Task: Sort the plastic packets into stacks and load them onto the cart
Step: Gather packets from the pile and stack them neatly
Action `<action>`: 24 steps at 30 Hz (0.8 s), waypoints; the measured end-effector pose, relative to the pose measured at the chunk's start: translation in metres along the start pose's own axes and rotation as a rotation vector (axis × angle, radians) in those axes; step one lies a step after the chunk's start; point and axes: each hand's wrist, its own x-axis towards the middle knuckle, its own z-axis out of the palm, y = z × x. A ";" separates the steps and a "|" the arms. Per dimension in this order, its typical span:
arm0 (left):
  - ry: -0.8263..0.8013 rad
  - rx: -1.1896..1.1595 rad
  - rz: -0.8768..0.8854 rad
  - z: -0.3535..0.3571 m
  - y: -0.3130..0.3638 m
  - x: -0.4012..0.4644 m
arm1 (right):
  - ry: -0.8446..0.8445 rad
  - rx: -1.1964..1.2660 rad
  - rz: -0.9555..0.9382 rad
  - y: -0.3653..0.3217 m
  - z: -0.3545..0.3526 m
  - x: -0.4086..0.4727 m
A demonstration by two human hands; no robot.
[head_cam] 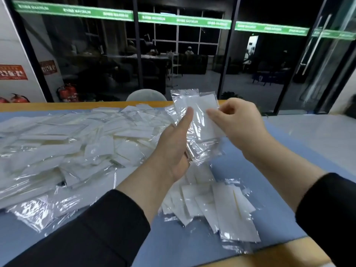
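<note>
Two hands on one held bundle, above the table

Both hands up over the blue mat [240,170], w/ a small bundle of packets [198,120] between them.
- L hand [174,149]: palm up, fingers behind the bundle, thumb pressed on its front – grips it from the left side.
- R hand [237,120]: thumb and fingers pinch the right edge of the front packet, knuckles curled.
- Bundle: clear sleeves w/ white inserts, roughly upright, top tilted away, lower ends fanned out below L palm.
- Big loose pile [63,147] covers left and centre of mat, packets overlapping at all angles.
- Smaller heap [213,205] near front edge, between the two forearms, also untidy.
- Black sleeves on both arms.
- Mat lies on a wood table [269,260]; chair back [146,95] just past far edge.
- Glass wall behind, green strip [185,21] across it; red extinguishers [67,92] at far left on floor.
</note>
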 end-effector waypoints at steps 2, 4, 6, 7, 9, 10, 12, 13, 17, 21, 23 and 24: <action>-0.013 0.035 0.048 0.004 -0.002 -0.006 | -0.028 0.012 -0.013 -0.003 0.006 -0.009; 0.048 0.113 0.127 -0.001 0.000 -0.011 | -0.034 0.051 -0.020 -0.005 0.001 -0.015; 0.120 0.262 0.247 -0.008 0.007 -0.017 | -0.100 0.009 -0.105 -0.007 -0.012 -0.023; 0.136 0.370 0.304 -0.012 0.011 -0.020 | -0.154 -0.026 -0.164 -0.007 -0.018 -0.028; 0.150 0.591 0.361 -0.016 0.014 -0.030 | -0.279 -0.090 -0.247 -0.005 -0.023 -0.036; 0.148 0.674 0.355 -0.017 0.011 -0.035 | -0.357 -0.125 -0.256 -0.003 -0.023 -0.041; 0.138 0.773 0.301 -0.019 -0.002 -0.043 | -0.491 -0.211 -0.247 0.004 -0.020 -0.051; 0.139 0.806 0.285 -0.019 -0.008 -0.047 | -0.516 -0.235 -0.231 0.009 -0.019 -0.056; 0.236 0.750 0.326 -0.023 -0.010 -0.052 | -0.409 -0.244 -0.131 0.024 -0.038 -0.074; 0.342 0.640 0.444 -0.027 0.010 -0.066 | -0.810 -0.598 -0.026 0.026 -0.077 -0.087; 0.378 0.633 0.490 -0.033 0.012 -0.076 | -0.914 -0.700 0.006 0.026 -0.082 -0.089; 0.391 0.641 0.496 -0.037 0.010 -0.082 | -0.928 -0.713 0.003 0.026 -0.080 -0.087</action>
